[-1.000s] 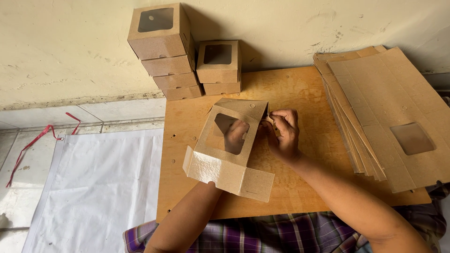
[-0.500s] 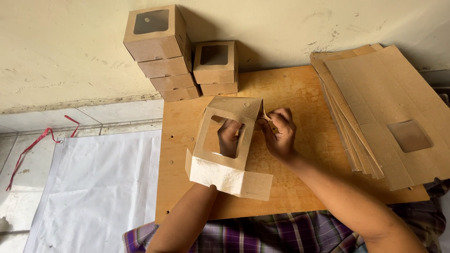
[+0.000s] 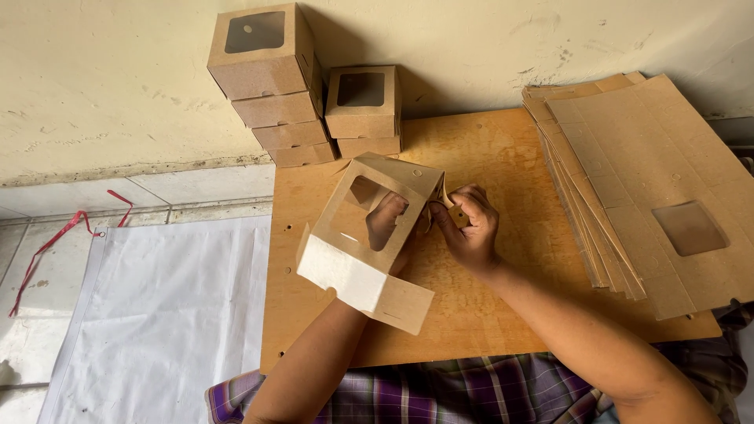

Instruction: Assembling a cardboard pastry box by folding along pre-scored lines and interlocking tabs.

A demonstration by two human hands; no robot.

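The half-formed kraft window box (image 3: 369, 243) is held just above the middle of the wooden bench (image 3: 503, 314). The left hand (image 3: 386, 221) is inside it, seen through the window; whether its fingers are curled cannot be told. The right hand (image 3: 470, 228) pinches a flap at the box's right edge. Handling judgement: light, thin card — creases readily, so grip at folds and flaps, never on the window film.

matt brown cardboard box (image 3: 369, 235), clear film window; smooth plywood board (image 3: 487, 306).
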